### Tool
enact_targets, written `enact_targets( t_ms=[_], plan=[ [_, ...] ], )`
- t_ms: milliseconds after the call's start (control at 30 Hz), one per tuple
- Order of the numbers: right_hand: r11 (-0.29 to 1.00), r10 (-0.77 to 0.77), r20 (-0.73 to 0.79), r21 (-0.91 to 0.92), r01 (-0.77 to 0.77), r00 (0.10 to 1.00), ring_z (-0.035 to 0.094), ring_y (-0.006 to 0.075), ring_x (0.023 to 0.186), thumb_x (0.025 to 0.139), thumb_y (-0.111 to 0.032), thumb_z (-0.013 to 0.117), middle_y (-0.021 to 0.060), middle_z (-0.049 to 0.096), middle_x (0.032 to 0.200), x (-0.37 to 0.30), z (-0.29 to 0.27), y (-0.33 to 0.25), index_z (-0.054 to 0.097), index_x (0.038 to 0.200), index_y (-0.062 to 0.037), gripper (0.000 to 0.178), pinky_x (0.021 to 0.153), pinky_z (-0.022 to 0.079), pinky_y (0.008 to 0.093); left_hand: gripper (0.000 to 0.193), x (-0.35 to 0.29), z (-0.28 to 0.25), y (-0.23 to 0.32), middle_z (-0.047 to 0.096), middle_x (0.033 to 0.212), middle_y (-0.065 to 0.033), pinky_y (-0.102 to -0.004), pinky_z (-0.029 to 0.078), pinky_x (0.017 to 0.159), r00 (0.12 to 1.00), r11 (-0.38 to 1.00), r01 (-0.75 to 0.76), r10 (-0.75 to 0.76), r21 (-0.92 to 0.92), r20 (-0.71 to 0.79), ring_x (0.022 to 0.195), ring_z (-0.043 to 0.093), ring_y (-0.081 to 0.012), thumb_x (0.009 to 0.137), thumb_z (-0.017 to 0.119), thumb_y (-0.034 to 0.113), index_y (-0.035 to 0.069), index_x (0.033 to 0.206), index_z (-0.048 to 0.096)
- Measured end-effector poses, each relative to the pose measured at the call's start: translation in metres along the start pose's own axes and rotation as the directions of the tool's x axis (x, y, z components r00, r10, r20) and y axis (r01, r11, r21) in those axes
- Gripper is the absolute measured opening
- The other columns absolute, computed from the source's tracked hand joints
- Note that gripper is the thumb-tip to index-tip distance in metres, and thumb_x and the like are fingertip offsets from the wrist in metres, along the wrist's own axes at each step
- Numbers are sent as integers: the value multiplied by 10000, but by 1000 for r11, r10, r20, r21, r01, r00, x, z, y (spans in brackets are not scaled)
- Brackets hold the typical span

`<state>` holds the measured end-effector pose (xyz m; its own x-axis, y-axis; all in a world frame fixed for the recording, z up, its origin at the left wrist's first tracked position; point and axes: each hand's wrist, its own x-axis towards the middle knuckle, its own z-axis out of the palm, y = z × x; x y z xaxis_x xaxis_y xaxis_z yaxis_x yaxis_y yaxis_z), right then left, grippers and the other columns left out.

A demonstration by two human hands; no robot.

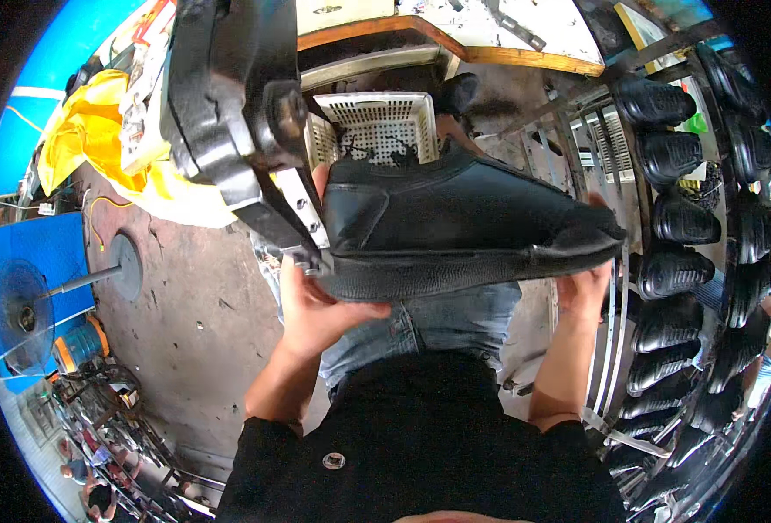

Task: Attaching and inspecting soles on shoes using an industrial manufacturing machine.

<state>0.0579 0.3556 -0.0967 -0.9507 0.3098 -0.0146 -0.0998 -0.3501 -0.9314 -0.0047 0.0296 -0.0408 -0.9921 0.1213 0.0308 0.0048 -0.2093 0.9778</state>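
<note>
A black shoe (455, 213) lies on its side across the middle of the view, its heel to the left and its toe to the right. My left hand (316, 309) grips the heel end from below, thumb along the thick textured sole. At the toe, my right hand (583, 288) is wrapped round the tip, with some fingers hidden behind the shoe. A black machine head (229, 113) hangs at the left. Its narrow metal end (311, 260) is right at the heel's sole edge; whether it touches cannot be made out.
Beyond the shoe is a cream plastic basket (377, 109) holding black scraps, below a white worktable (525, 30). Racks of black shoes (677, 218) line the right side. Yellow cloth (85, 131) and a standing fan (28, 314) are at left. People are far off at lower left.
</note>
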Motion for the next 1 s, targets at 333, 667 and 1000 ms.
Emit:
enact_targets(
  t_ms=[333, 667, 1000],
  plan=[
    [879, -309, 62, -362, 310, 949, 639, 296, 1149, 747, -231, 839, 227, 616, 1287, 31, 24, -51, 402, 1446, 59, 873, 1021, 495, 409, 794, -8, -30, -40, 659, 1175, -73, -310, 565, 790, 989, 955, 82, -114, -284, -99, 983, 656, -133, 582, 897, -72, 22, 1273, 519],
    [838, -181, 289, -456, 301, 940, 538, 256, 1284, 578, -41, 932, 150, 486, 1444, 28, 81, -40, 401, 1454, -20, 1024, 1071, 464, 390, 1281, -8, -66, -33, 518, 1427, -198, -435, 555, 1008, 979, 877, -27, -74, -479, -190, 1221, 616, -297, 656, 970, 287, 35, 1601, 142],
    [965, 31, 392, -251, 75, 919, 501, 248, 1311, 665, 53, 881, 116, 482, 1411, 27, 118, 5, 371, 1451, -67, 944, 1095, 466, 392, 1052, -10, -126, -29, 462, 1516, -120, -439, 436, 1131, 971, 922, -204, 147, -330, -190, 1343, 518, -277, 784, 884, 223, 86, 1598, 232]
  ],
)
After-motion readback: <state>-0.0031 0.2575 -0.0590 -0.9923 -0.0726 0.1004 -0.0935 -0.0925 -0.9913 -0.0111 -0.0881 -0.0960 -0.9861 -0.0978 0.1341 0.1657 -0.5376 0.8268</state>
